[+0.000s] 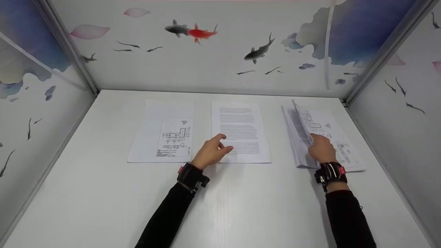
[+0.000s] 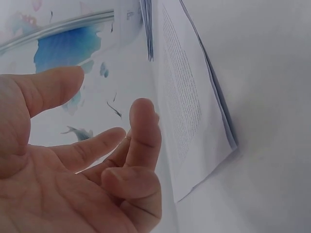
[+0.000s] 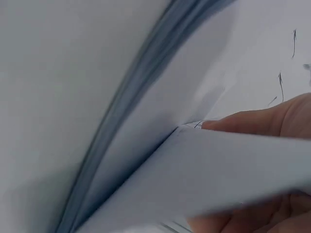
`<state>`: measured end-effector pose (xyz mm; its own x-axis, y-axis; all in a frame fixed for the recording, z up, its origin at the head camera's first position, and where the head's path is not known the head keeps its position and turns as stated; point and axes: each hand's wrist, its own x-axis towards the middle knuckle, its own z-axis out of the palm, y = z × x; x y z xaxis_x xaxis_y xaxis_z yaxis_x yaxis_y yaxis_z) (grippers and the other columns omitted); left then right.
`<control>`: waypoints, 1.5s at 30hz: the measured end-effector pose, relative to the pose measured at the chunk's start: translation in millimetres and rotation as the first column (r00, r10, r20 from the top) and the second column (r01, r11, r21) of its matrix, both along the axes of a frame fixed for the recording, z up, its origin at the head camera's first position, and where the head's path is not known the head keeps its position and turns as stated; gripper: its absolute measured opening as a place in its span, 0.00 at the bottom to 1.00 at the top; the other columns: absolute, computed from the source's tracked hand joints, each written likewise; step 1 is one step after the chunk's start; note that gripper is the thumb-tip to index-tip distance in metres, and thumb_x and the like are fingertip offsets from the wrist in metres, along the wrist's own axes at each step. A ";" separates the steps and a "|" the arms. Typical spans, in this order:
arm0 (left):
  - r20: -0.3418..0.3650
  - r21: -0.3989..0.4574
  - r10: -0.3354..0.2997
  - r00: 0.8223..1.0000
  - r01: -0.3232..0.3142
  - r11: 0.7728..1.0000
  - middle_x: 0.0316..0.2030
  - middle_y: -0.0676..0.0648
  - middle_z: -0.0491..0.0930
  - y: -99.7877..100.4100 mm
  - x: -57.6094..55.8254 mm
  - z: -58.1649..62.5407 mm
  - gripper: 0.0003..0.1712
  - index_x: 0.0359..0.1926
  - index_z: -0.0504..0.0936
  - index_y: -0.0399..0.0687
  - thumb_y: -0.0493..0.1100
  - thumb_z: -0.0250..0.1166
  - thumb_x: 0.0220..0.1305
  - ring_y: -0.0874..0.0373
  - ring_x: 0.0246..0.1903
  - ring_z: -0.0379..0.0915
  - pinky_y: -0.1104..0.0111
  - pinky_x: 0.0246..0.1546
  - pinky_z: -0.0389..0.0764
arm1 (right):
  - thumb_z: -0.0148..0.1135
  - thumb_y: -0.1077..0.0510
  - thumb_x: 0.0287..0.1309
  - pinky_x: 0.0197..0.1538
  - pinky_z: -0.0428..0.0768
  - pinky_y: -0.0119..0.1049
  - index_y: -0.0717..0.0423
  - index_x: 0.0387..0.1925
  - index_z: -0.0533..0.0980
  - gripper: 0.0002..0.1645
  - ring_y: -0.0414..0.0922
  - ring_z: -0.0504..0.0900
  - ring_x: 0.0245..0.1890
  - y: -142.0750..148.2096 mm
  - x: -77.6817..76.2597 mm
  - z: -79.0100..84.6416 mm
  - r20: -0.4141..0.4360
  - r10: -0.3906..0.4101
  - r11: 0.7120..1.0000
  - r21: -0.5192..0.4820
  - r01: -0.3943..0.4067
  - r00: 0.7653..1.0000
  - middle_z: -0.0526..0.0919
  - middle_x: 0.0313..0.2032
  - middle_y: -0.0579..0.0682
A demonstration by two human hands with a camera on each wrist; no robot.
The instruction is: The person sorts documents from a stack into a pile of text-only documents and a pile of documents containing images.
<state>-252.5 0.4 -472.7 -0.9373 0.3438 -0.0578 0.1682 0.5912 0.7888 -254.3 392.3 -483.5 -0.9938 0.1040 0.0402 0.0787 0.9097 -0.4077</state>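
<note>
Head: a white printed-paper stack (image 1: 296, 141) is stretching lengthwise beside the right edge of the table (image 1: 248, 206), the right hand (image 1: 322, 148) lying nearer. Left wrist: the left hand (image 2: 77, 184) is hovering empty, loosely parted. Right wrist: fingers (image 3: 262, 217) are pinching one white leaf (image 3: 218, 170).

The white worktop (image 1: 224, 213) has faint streaks; towards its left edge a white sheet (image 1: 148, 137) bears a black line drawing (image 1: 174, 137), near the middle of its back edge a white stack (image 1: 240, 131) carries rows of grey print, and by its right edge a white bundle (image 1: 332, 137) shows both print and line drawings. Beyond the back edge, the white wall (image 1: 220, 65) has a red fish (image 1: 202, 33), pink petals (image 1: 90, 31) and a blue-violet patch (image 1: 365, 31). Sleeves (image 1: 165, 217) and wristbands (image 1: 191, 176) are black, the latter with red tags (image 1: 342, 170).
</note>
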 end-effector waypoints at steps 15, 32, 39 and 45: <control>0.006 0.344 0.013 1.000 -0.014 0.939 0.42 0.41 0.85 -2.0 -2.7 2.6 0.24 0.63 0.74 0.46 0.50 0.59 0.71 0.46 0.40 0.85 0.68 0.33 0.82 | 0.52 0.74 0.59 0.34 0.79 0.58 0.59 0.59 0.76 0.27 0.64 0.80 0.39 -114.2 2.2 12.7 -0.301 0.132 0.985 0.146 -0.091 0.944 0.80 0.45 0.66; 0.186 0.723 0.067 0.980 -0.183 0.666 0.55 0.34 0.78 21.9 -0.2 9.2 0.28 0.70 0.61 0.42 0.51 0.48 0.77 0.45 0.50 0.82 0.56 0.48 0.83 | 0.60 0.75 0.52 0.26 0.79 0.45 0.48 0.57 0.79 0.32 0.52 0.78 0.37 -239.3 24.5 25.3 -0.427 0.279 0.957 0.194 -0.214 0.860 0.81 0.44 0.53; 0.087 0.690 0.300 0.950 -0.275 0.669 0.53 0.41 0.80 15.0 3.6 2.9 0.22 0.67 0.66 0.44 0.42 0.46 0.77 0.55 0.42 0.80 0.65 0.38 0.82 | 0.61 0.71 0.51 0.22 0.79 0.47 0.49 0.58 0.78 0.31 0.52 0.77 0.39 -263.2 31.3 20.1 -0.445 0.354 0.934 0.214 -0.287 0.823 0.80 0.47 0.51; 0.036 0.657 0.403 0.914 -0.325 0.680 0.57 0.43 0.77 -9.0 -3.3 1.0 0.23 0.70 0.63 0.45 0.40 0.41 0.78 0.54 0.51 0.76 0.65 0.49 0.75 | 0.63 0.39 0.61 0.37 0.82 0.49 0.48 0.58 0.78 0.28 0.52 0.77 0.49 -253.4 28.7 18.0 -0.369 0.411 0.909 0.103 -0.403 0.833 0.80 0.54 0.52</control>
<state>-255.8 -8.6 -471.8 -0.9828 -0.1087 0.1492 0.1515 -0.0137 0.9884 -225.6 138.9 -465.6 -0.8547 -0.3118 0.4150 -0.4556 0.8337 -0.3121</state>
